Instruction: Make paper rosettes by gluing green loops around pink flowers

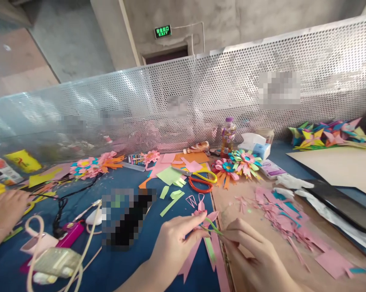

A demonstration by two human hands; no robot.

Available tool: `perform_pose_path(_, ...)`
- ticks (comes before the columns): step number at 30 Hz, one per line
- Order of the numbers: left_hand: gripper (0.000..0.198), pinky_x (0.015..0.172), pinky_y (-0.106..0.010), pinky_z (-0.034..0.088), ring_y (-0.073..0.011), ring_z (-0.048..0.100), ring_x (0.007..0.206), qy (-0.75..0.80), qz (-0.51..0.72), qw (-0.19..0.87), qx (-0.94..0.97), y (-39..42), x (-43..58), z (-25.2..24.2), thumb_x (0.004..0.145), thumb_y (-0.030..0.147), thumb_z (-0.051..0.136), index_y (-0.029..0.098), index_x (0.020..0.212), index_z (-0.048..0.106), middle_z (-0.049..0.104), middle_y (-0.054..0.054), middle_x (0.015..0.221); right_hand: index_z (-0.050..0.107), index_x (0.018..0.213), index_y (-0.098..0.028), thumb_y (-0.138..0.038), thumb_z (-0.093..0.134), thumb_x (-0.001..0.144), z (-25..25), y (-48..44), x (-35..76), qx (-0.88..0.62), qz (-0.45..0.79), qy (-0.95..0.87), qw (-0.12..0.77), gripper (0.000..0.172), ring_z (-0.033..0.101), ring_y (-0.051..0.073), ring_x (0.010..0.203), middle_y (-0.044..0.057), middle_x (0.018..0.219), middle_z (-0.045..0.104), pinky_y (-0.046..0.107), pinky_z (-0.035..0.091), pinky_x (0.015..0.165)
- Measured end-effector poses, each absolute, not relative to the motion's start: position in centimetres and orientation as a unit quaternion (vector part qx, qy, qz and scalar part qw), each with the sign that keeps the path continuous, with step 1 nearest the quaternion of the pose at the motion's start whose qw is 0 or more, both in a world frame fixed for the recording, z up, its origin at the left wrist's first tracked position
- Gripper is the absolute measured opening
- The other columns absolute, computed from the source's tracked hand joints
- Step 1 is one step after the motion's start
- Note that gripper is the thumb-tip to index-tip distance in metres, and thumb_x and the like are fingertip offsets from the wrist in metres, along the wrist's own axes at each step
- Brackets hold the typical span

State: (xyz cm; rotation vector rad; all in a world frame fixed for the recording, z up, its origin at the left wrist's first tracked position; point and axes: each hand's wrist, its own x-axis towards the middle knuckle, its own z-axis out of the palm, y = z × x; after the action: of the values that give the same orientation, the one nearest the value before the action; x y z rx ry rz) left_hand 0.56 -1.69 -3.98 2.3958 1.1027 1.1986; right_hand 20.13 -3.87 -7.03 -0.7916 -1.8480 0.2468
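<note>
My left hand [183,233] pinches a pink paper flower [212,219] near the front of the table. Pink and green paper tails hang below it. My right hand [251,251] is closed on the end of a narrow green paper strip [212,224], which bends from the flower across the gap between my hands. Just beyond lie pink folded paper loops [191,200], cut light-green strips [173,202] and scissors [203,181] with red and yellow handles. The fingertips of my right hand are partly hidden.
Finished paper flowers [246,162] stand at the back, near a bottle [228,138] and tissue pack [262,150]. Pink scraps [280,215] cover the right board. A blurred dark phone-like object [131,221], cables and a magenta power strip [70,234] lie left. Another person's hand [9,209] is far left.
</note>
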Motion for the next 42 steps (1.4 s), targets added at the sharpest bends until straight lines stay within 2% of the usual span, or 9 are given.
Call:
perform_pose_path(7,0.035,0.068,-0.018,0.055,-0.0133,0.069,0.07,0.402,0.383,0.157,0.817,-1.9,1.0,-3.6,0.074,0.018,0.071,0.026,0.108,0.069,0.075,0.001,0.087,0.06,0.085,-0.018,-0.005,0.049,0.084,-7.2,-3.9,20.2,-0.339,0.118,-0.773,0.524,0.017,0.058,0.015,0.066,0.005,0.073,0.059,0.023,0.049,0.056)
perform_pose_path(14,0.035,0.069,-0.019,0.056,-0.0161,0.07,0.074,0.398,0.382,0.186,0.813,-2.0,1.1,-3.8,0.074,0.019,0.071,0.025,0.108,0.069,0.075,-0.001,0.089,0.06,0.089,-0.019,-0.004,0.048,0.084,-7.0,-3.8,20.3,-0.334,0.124,-0.775,0.522,0.02,0.058,0.015,0.068,0.005,0.074,0.059,0.023,0.049,0.057)
perform_pose_path(19,0.035,0.082,-0.026,0.055,-0.0205,0.069,0.092,0.464,0.36,0.332,0.738,-1.8,0.7,-3.0,0.081,0.032,0.064,0.025,0.115,0.065,0.07,-0.003,0.107,0.059,0.088,-0.019,-0.004,0.049,0.084,-6.7,-4.1,20.4,-0.34,0.126,-0.768,0.528,0.018,0.058,0.014,0.07,0.004,0.075,0.059,0.022,0.05,0.059)
perform_pose_path(22,0.03,0.089,-0.032,0.052,-0.0209,0.067,0.096,0.465,0.35,0.43,0.691,-1.5,0.5,-2.4,0.086,0.037,0.056,0.024,0.11,0.068,0.07,-0.004,0.108,0.058,0.091,-0.019,-0.003,0.049,0.084,-6.7,-4.3,20.5,-0.335,0.134,-0.77,0.527,0.019,0.058,0.014,0.072,0.005,0.078,0.06,0.021,0.05,0.061)
perform_pose_path(26,0.03,0.086,-0.034,0.054,-0.0217,0.069,0.089,0.44,0.334,0.493,0.672,-1.3,0.4,-2.0,0.086,0.037,0.056,0.021,0.106,0.07,0.072,-0.007,0.102,0.057,0.089,-0.019,-0.004,0.048,0.084,-6.8,-4.3,20.6,-0.335,0.132,-0.767,0.531,0.019,0.059,0.014,0.071,0.005,0.079,0.06,0.022,0.05,0.061)
perform_pose_path(29,0.029,0.085,-0.034,0.054,-0.0233,0.068,0.093,0.415,0.331,0.521,0.668,-1.3,0.4,-1.8,0.084,0.038,0.059,0.022,0.105,0.071,0.072,-0.006,0.1,0.058,0.09,-0.019,-0.005,0.047,0.085,-6.7,-4.2,20.7,-0.337,0.136,-0.767,0.528,0.019,0.059,0.015,0.07,0.005,0.078,0.06,0.023,0.05,0.06)
perform_pose_path(32,0.03,0.087,-0.036,0.053,-0.0246,0.066,0.098,0.402,0.324,0.524,0.678,-1.4,0.5,-1.6,0.082,0.039,0.061,0.024,0.106,0.07,0.071,-0.005,0.105,0.06,0.092,-0.019,-0.006,0.048,0.086,-6.6,-4.1,20.7,-0.336,0.141,-0.766,0.53,0.019,0.06,0.015,0.071,0.005,0.078,0.061,0.023,0.051,0.061)
perform_pose_path(37,0.033,0.092,-0.038,0.05,-0.0241,0.064,0.104,0.409,0.312,0.471,0.717,-1.4,0.3,-1.8,0.089,0.039,0.051,0.024,0.113,0.067,0.068,-0.005,0.112,0.06,0.089,-0.019,-0.009,0.048,0.086,-6.6,-4.1,20.7,-0.345,0.148,-0.757,0.534,0.016,0.059,0.015,0.069,0.005,0.076,0.06,0.023,0.05,0.059)
perform_pose_path(42,0.03,0.092,-0.032,0.049,-0.0204,0.065,0.1,0.411,0.314,0.413,0.75,-1.3,0.3,-2.1,0.089,0.035,0.052,0.028,0.115,0.065,0.07,-0.002,0.11,0.059,0.088,-0.019,-0.009,0.046,0.087,-6.6,-4.1,20.7,-0.346,0.165,-0.757,0.529,0.016,0.057,0.014,0.067,0.004,0.074,0.058,0.023,0.048,0.058)
